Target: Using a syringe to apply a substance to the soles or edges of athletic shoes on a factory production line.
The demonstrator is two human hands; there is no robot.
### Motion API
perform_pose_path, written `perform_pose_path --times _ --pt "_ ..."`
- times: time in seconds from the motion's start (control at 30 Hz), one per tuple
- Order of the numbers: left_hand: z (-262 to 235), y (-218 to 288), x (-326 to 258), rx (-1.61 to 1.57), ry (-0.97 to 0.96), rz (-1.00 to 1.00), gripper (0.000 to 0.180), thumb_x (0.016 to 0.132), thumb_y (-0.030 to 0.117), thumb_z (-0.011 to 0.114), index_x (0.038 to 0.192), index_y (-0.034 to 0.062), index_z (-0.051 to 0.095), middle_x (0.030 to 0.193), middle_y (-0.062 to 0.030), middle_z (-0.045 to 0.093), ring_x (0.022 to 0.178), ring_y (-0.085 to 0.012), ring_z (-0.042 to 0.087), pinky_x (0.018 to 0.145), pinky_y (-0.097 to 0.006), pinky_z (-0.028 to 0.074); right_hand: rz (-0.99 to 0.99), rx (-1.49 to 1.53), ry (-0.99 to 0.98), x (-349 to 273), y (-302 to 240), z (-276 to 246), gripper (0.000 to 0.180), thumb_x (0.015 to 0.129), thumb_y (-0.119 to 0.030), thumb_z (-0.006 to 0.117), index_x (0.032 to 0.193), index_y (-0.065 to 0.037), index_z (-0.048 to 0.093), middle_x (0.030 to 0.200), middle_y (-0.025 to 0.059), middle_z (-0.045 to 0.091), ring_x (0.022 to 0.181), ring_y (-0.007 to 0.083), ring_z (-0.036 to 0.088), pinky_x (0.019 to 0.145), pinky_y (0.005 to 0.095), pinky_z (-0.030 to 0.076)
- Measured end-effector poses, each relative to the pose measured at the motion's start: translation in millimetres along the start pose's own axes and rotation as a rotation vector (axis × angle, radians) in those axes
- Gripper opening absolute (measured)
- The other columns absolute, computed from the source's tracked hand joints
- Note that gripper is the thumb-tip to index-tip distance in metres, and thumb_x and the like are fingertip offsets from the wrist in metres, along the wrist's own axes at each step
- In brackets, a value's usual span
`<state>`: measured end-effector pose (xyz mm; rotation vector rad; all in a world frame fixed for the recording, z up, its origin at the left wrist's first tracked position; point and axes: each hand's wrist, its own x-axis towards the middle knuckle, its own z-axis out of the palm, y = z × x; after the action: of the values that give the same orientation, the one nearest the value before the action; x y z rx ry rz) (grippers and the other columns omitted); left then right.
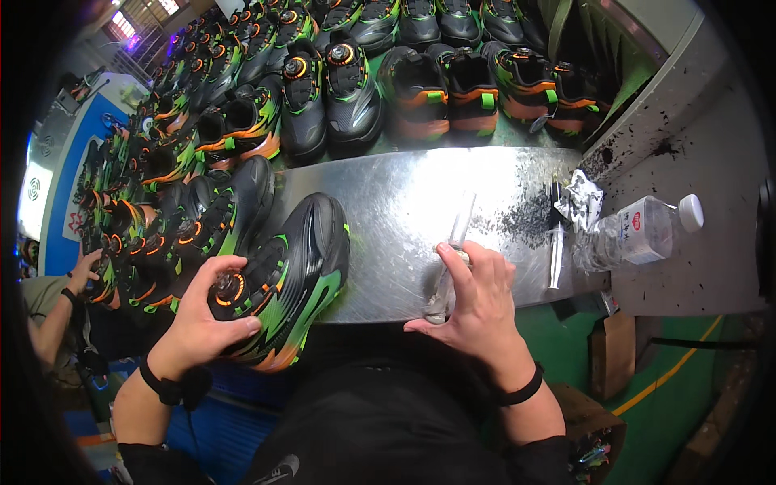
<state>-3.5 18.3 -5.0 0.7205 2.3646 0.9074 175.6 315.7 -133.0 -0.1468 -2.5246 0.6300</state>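
My left hand [198,327] is closed round the heel and ankle part of a black sneaker [311,250] with green and orange trim and a round dial on its tongue. The shoe is tilted, its toe pointing away from me, at the left end of the metal tabletop. Over the tabletop, my right hand [478,303] curls its thumb and fingers round a slim, pale stick-like tool [464,217]. One end of the tool points away from me, and its kind is not clear. Part of it is hidden by my fingers.
Rows of similar sneakers [352,89] line the far side and the left. A syringe [557,255], crumpled white paper [584,198] and a clear bottle [638,233] lie at the right among black crumbs. A co-worker's hand [83,271] is at the far left. Cardboard boxes [613,356] stand below right.
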Motion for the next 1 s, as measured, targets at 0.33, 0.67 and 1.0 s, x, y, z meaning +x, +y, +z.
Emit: perform_pose_path --times 0.33,0.67,1.0 --pt "-31 4 -1 0.274 0.314 0.377 0.051 0.083 0.027 0.068 0.126 0.0018 0.057 0.135 -0.0139 0.049 0.118 -0.0239 0.05 0.098 -0.035 0.04 0.001 -0.013 0.001 -3 1 -1 0.107 0.049 -0.05 0.09 0.141 -0.018 0.046 0.123 0.0109 0.047 0.109 0.0289 0.048 0.092 0.043 0.034" --pt "-40 -5 -6 0.421 0.334 0.403 0.053 0.076 0.016 0.068 0.126 0.0028 0.059 0.138 -0.0175 0.052 0.13 -0.032 0.048 0.112 -0.041 0.034 -0.057 -0.071 0.035 1 0 4 0.111 0.049 -0.053 0.088 0.144 -0.017 0.044 0.121 0.0105 0.047 0.106 0.0278 0.049 0.091 0.0423 0.034" --pt "-44 -46 4 0.316 0.326 0.339 0.051 0.079 0.02 0.07 0.127 0.0045 0.06 0.142 -0.0156 0.049 0.132 -0.0317 0.047 0.112 -0.041 0.033 -0.024 -0.165 -0.057 0 -5 5 0.109 0.054 -0.06 0.085 0.144 -0.015 0.044 0.124 0.0126 0.048 0.109 0.0302 0.048 0.095 0.0434 0.033"
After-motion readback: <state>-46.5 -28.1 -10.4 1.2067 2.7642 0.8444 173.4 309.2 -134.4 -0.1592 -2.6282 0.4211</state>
